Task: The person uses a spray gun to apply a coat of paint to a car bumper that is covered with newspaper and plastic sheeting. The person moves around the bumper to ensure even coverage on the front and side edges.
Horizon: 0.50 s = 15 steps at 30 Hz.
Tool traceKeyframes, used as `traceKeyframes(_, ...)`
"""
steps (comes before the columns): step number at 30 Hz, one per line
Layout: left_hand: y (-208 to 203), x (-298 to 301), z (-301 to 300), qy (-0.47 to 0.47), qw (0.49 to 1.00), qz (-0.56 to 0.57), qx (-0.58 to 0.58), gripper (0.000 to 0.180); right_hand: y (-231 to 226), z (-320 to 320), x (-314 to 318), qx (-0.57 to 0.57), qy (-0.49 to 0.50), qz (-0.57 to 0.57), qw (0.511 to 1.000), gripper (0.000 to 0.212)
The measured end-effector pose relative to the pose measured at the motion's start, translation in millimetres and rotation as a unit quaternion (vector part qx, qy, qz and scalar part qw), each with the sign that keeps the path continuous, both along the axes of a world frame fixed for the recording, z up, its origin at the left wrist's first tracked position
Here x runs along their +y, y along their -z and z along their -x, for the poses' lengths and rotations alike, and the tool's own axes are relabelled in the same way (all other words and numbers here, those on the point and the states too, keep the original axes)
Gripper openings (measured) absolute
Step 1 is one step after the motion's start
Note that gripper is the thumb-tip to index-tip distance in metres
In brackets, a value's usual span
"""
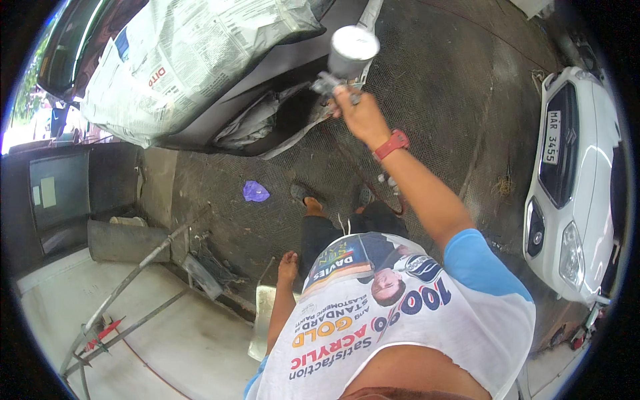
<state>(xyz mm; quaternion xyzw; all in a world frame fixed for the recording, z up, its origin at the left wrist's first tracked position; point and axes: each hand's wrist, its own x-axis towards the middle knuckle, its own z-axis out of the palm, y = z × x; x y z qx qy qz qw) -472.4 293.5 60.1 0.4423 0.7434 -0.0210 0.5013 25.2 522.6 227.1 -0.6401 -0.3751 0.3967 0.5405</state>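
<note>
**Spray gun held up toward the masked car**

The right hand (360, 113) is closed around the handle of a spray gun (337, 67), raised in front of a dark car (280, 67) covered with newspaper (200, 47). The metal cup on top probably makes the gun top-heavy, so the handle is the stable place to hold. The left hand (288, 265) hangs empty, fingers loose, beside the leg. A white car (573, 187) stands to the right.

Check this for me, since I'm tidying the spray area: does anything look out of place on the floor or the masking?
One thing: a crumpled purple scrap lies loose on the dark floor beside the masked car, near the person's feet. The newspaper masking is wrinkled but covers the panel. The right hand holds the spray gun upright; the left hand hangs free.
</note>
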Motion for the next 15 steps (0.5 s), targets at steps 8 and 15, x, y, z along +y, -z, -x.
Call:
traceKeyframes(8, -9.4, -3.2, -24.1, -0.032, 0.999, 0.015, 0.015, 0.043, -36.8, 63.4, 24.6, 0.105, -0.148, -0.027, 0.983, 0.055)
traceKeyframes(15, 32.3, -30.2, -7.5, -0.072, 0.997, -0.02, -0.027, 0.045, -56.2, -29.2, 34.8, -0.003, -0.01, 0.035, 0.999, 0.056)
